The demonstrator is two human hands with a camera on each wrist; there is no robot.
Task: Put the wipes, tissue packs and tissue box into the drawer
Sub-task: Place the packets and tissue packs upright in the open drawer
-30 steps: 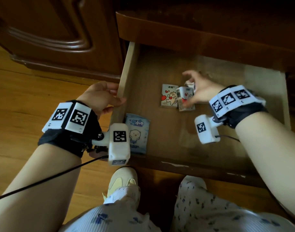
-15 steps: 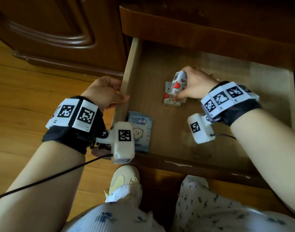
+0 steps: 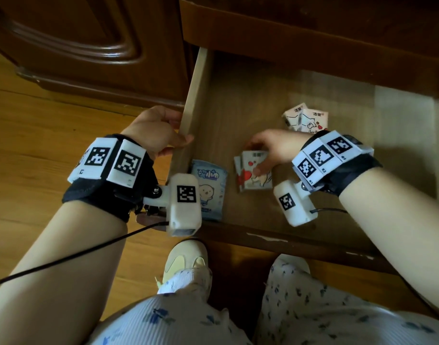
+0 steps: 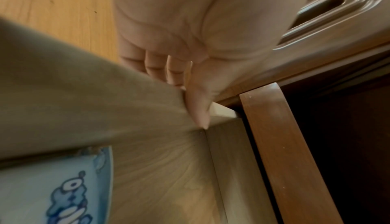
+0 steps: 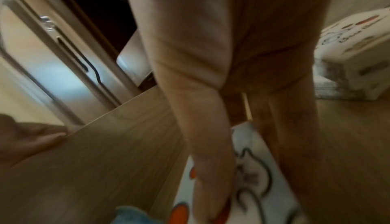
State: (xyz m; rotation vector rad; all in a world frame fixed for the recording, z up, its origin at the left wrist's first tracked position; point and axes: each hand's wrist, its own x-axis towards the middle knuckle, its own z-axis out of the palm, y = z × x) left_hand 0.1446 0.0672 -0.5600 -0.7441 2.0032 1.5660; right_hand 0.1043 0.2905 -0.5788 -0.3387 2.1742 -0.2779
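The wooden drawer (image 3: 196, 95) stands pulled out. My left hand (image 3: 172, 139) grips its left wall, thumb inside and fingers outside, as the left wrist view shows on the wall (image 4: 88, 104). My right hand (image 3: 259, 158) holds white tissue packs (image 3: 254, 175) printed with red hearts, low over the drawer floor near the front; the thumb lies across them (image 5: 255, 169). A blue wipes pack (image 3: 209, 189) lies flat in the front left corner, just left of them. More tissue packs (image 3: 305, 118) lie further back. No tissue box is visible.
A dark wooden cabinet door (image 3: 76, 41) stands left of the drawer, above a wooden floor (image 3: 39, 150). The right part of the drawer floor (image 3: 400, 135) is bare. My shoe (image 3: 186, 260) and patterned trouser knees sit just below the drawer front (image 3: 288, 236).
My right hand picked up tissue packs from the middle of the drawer and brought them toward the front, beside the wipes. The left hand kept its grip on the drawer wall.
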